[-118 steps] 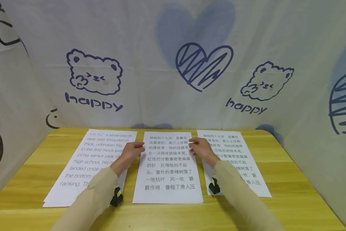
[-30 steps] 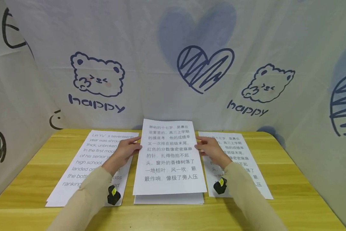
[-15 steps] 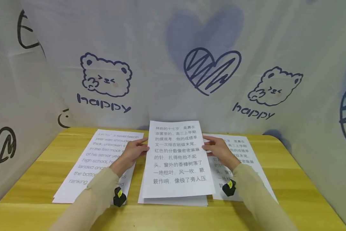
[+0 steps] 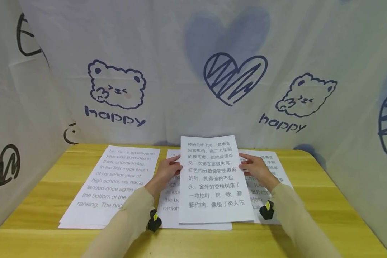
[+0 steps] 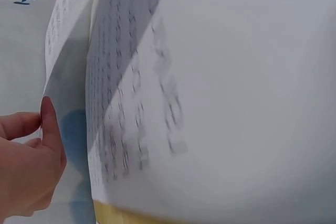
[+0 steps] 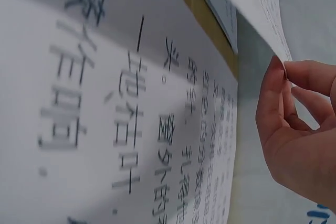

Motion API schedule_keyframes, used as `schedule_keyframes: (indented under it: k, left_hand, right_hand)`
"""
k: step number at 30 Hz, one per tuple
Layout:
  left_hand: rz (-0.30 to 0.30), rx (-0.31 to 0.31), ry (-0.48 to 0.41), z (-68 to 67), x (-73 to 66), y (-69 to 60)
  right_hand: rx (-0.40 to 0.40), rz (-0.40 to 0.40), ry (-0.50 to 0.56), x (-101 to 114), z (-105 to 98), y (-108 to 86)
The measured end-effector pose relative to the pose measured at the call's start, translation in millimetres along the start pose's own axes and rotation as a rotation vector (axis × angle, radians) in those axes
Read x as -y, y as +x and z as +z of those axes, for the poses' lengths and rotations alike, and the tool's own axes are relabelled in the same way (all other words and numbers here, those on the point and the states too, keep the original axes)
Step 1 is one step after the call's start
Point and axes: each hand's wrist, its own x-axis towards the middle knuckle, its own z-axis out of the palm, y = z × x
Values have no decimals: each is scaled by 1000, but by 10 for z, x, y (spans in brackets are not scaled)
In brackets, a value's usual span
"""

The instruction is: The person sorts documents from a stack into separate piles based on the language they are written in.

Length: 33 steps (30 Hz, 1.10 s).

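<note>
"Where's the Chinese page?"

"Raised midway between my left grip and right grip, each pinching a side edge, long axis pointing away from me. It partly covers the middle English page and the right-side page."

"Hidden?"

"Much English text; one sheet held or several, I can't tell."

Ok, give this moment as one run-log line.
left hand: pinches left edge of held sheet; right hand: pinches right edge; held sheet: Chinese text, over middle sheet and right sheet; left sheet: English text, on table
</note>
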Motion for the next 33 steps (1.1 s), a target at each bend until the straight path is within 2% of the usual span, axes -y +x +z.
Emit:
schedule_keyframes:
  k: [4, 12, 15, 21, 28, 33]
  left_hand:
    - [0, -26, 1, 203, -65, 18]
    - [60, -30, 42, 577, -107, 41]
    - [70, -28, 84, 676, -75, 22]
    - [82, -37, 169, 839, -12, -30]
    - [103, -41, 192, 1100, 0, -62]
    - [110, -55, 172, 1279, -19, -72]
  right_hand:
    - [0, -8, 18, -67, -161, 17]
    - [-19, 43, 30, -232, -469, -15]
    - [-11, 75, 42, -273, -539, -41]
    - [-4, 67, 11, -372, -657, -89]
    - [-45, 83, -14, -546, -805, -64]
    - [-76, 104, -2, -595, -864, -107]
